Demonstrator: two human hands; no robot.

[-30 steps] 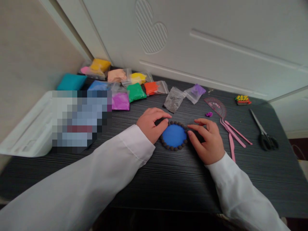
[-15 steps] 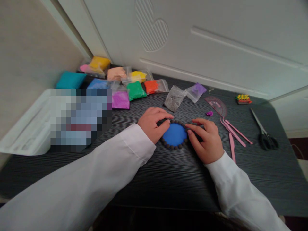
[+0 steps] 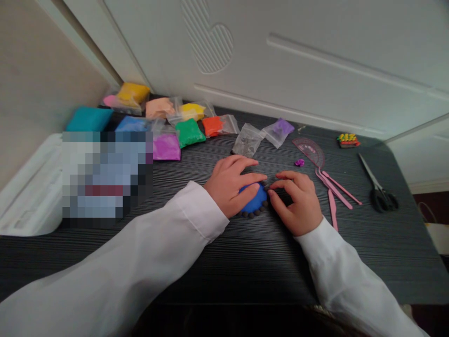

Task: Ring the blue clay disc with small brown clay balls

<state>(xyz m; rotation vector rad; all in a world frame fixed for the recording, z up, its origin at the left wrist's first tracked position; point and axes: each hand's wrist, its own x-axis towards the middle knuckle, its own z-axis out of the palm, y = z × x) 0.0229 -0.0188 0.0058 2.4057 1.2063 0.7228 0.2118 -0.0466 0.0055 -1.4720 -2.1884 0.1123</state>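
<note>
A flat blue clay disc [image 3: 255, 202] lies on the dark table, with small black clay balls [image 3: 257, 212] along its edge. My left hand [image 3: 233, 185] rests over the disc's left and upper part with its fingers spread, hiding much of that side. At the right edge of the disc, my right hand [image 3: 296, 201] has thumb and forefinger brought together in a pinch. Whatever is between those fingertips is too small to make out.
Behind the hands lie several bags of coloured clay, including green [image 3: 189, 132] and grey-black [image 3: 247, 140]. To the right are a purple clay scrap [image 3: 299, 162], a protractor [image 3: 310, 150], pink modelling tools [image 3: 335, 189] and scissors [image 3: 377, 185]. A white tray [image 3: 31, 187] stands left.
My left hand has moved from the disc's upper left rim to lie across its top, covering more of it. The right hand's thumb and forefinger have closed together at the right edge.
</note>
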